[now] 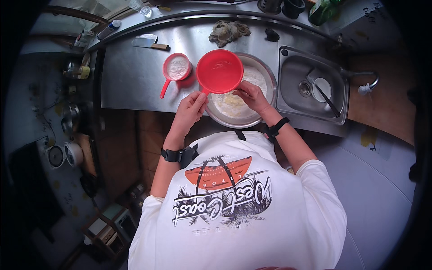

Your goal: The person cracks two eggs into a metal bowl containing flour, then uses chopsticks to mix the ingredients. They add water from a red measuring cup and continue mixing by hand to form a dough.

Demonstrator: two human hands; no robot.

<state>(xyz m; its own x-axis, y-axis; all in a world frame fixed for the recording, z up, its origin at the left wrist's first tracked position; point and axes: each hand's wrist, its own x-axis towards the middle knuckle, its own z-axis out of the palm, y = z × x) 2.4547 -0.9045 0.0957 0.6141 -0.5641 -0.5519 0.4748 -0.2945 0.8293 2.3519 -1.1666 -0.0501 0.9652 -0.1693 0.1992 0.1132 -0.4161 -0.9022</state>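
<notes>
My left hand (191, 111) grips the short handle of a red plastic scoop (219, 71), which is held over a wide metal bowl (272, 84). A little liquid or residue shows inside the scoop. My right hand (252, 96) is at the scoop's lower right edge, above the bowl, with its fingers bent; whether they pinch the rim cannot be told. White flour with a yellowish wet patch (231, 103) lies in the bowl. To the left, a smaller red scoop (177, 67) full of white flour rests on a red container on the steel counter (135, 77).
A cleaver (145, 41) with a wooden handle lies at the back left. A crumpled cloth (227, 32) and a dark scrubber (271, 34) lie behind the bowl. The sink (287, 98) on the right holds a white bowl (321, 89) with dark chopsticks.
</notes>
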